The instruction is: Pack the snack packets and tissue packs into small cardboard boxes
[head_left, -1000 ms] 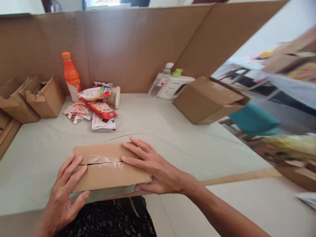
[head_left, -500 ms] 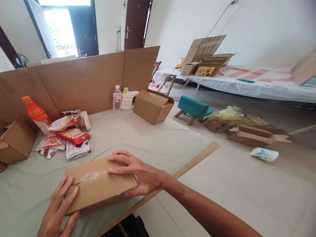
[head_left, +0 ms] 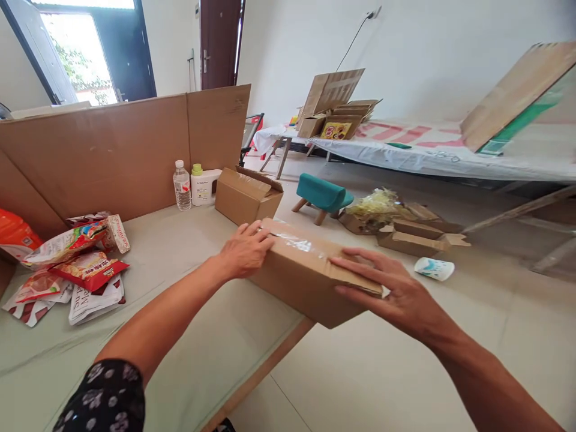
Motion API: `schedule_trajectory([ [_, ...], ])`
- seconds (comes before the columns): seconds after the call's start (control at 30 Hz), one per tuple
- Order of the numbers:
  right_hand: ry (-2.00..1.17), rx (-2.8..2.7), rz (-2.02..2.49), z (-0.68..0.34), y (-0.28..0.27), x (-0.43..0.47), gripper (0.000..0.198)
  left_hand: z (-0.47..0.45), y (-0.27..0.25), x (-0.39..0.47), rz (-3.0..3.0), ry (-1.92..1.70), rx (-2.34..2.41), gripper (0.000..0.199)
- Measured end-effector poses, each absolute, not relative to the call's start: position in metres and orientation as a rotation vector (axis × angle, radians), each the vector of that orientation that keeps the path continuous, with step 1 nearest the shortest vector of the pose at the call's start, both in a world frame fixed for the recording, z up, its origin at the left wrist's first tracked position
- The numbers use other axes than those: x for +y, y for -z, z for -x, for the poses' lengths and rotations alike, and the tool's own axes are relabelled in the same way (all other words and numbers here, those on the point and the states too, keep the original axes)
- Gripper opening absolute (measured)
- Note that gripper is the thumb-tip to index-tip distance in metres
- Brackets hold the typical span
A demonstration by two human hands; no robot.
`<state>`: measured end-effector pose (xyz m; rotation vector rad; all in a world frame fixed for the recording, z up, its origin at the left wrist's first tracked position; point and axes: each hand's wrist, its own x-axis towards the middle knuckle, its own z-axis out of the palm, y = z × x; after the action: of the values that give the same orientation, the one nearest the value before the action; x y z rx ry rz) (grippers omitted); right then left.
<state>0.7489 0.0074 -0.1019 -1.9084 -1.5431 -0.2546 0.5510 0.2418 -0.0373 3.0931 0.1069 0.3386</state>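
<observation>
Holding taped brown cardboard box (head_left: 310,279) between left hand (head_left: 245,249) and right hand (head_left: 396,294), grip flat on both ends, overhanging surface (head_left: 216,336) edge; box already sealed.

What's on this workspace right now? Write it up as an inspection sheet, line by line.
Surface: low table under a pale green cloth, cardboard screen along its back.
Job's things: taped cardboard box, held partly past the table's right edge.
Clutter: snack packets at left; water bottle, white jug and an open box at the back.
Hands: left hand on the box's near-left end, right hand on its right end.
Cables: one cord running down the far wall.
Surroundings: teal stool, flattened boxes and a white cup on the floor; a covered long table behind.
</observation>
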Motion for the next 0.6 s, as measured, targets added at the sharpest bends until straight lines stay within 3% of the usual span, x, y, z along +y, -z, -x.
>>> schedule_trajectory([
  [0.17, 0.326, -1.413, 2.008, -0.793, 0.108, 0.018, 0.057, -0.619, 0.049, 0.232, -3.085, -0.386, 0.222, 0.045],
  [0.37, 0.353, -1.367, 2.064, -0.804, 0.112, 0.046, 0.052, -0.595, 0.079, 0.226, -3.029, -0.36, 0.33, 0.075],
  [0.6, 0.585, -1.314, 2.128, -0.781, 0.114, 0.062, 0.108, -0.443, 0.121, 0.205, -2.92, -0.163, 0.488, 0.061],
])
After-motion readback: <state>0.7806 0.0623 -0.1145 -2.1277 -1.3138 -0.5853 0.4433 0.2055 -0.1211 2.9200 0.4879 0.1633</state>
